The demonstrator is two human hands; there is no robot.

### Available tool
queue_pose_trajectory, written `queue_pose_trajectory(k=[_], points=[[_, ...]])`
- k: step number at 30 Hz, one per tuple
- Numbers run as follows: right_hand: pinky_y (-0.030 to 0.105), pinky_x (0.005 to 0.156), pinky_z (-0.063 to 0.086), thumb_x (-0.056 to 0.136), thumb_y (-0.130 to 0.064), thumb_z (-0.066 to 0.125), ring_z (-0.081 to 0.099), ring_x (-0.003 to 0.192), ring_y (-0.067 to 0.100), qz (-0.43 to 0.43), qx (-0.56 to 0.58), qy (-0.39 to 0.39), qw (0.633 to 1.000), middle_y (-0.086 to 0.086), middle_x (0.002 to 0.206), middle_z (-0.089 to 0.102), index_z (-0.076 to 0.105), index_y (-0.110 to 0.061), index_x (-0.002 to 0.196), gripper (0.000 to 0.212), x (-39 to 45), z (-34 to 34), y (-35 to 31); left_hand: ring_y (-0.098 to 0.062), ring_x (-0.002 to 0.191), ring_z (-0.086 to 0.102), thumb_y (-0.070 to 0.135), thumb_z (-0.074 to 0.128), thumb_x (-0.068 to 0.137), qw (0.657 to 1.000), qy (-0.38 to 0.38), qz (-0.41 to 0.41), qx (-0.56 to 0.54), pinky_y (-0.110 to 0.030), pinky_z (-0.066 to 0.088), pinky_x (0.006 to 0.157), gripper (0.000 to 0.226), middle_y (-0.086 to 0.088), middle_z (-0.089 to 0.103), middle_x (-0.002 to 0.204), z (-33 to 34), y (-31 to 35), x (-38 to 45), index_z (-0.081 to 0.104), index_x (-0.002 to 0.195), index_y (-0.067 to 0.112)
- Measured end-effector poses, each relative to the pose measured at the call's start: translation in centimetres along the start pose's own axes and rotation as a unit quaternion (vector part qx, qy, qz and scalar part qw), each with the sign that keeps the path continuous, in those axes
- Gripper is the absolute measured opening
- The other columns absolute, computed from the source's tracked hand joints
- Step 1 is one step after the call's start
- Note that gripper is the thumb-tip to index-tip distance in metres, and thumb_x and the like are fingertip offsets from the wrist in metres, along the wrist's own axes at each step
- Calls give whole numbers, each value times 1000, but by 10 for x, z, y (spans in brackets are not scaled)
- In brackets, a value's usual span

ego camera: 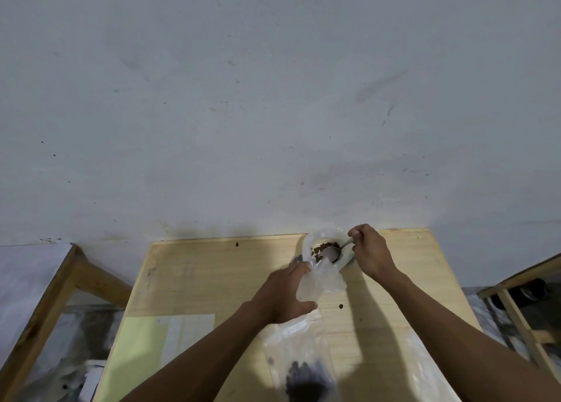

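A clear plastic bag (344,257) with its mouth rolled open stands at the far edge of the wooden table (212,277). Small brown pellets (323,248) lie inside it. My right hand (368,250) grips the handle of a metal spoon (332,252) whose bowl dips into the bag's opening. A small empty clear bag (323,283) is held by my left hand (288,292) just in front of the big bag, fingers along one side and thumb below.
More clear bags (303,353) lie at the table's near edge, one with dark pellets (306,380) in it. A pale green sheet (142,350) covers the near left. One loose pellet (341,306) sits on the wood. Wooden frames stand at left (45,310) and right (516,304).
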State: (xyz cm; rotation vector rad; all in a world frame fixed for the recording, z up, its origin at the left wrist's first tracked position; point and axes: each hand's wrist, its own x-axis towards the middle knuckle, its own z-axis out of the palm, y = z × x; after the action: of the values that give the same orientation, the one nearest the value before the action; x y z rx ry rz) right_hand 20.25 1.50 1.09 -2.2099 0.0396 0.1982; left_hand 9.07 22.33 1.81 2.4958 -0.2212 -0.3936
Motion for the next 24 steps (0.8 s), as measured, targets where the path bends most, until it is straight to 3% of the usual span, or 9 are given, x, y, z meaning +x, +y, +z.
queue_pose_trajectory(k=[3,7,9,14,19,24], points=[[41,85,51,103,-15,36,62,92,28,60,14,-16,998,9,102,64,59,-9,102,25,-2,5,7,-21,131,46,53,67,76,1000,1,1,-1,-38,43,103,76,2,48,144,5,0,5,41,139,19],[32,63,49,102,-8,38,55,65,21,167,169,-36,971,12,85,61,60,-6,93,24,-11,15,13,-23,127,49,56,64,75,1000,9,7,-1,-40,46,99,74,2,52,138,11,0,6,43,136,20],[29,61,48,102,-7,40,53,63,20,189,218,-12,958,11,79,58,62,-4,96,23,-16,17,15,-22,124,51,57,63,74,1000,15,8,-3,-40,47,97,74,3,52,137,13,-1,5,43,136,21],[42,73,49,100,-6,40,54,65,24,168,238,62,954,11,74,59,61,-1,99,22,-20,6,17,-21,121,53,55,65,76,1000,30,0,5,-37,45,99,77,2,51,139,11,-8,-1,41,140,20],[34,67,49,99,-3,39,54,63,23,157,275,102,943,11,83,57,60,-4,93,22,-19,-21,12,-17,122,50,52,65,82,997,57,-32,43,-32,38,102,78,4,51,138,7,-15,-7,33,147,21],[33,69,51,98,-5,42,55,65,24,129,298,117,938,10,83,58,62,-8,89,23,-24,-45,-6,-17,115,53,54,64,81,990,97,-81,63,-34,40,97,68,5,52,132,0,-20,-7,41,137,22]])
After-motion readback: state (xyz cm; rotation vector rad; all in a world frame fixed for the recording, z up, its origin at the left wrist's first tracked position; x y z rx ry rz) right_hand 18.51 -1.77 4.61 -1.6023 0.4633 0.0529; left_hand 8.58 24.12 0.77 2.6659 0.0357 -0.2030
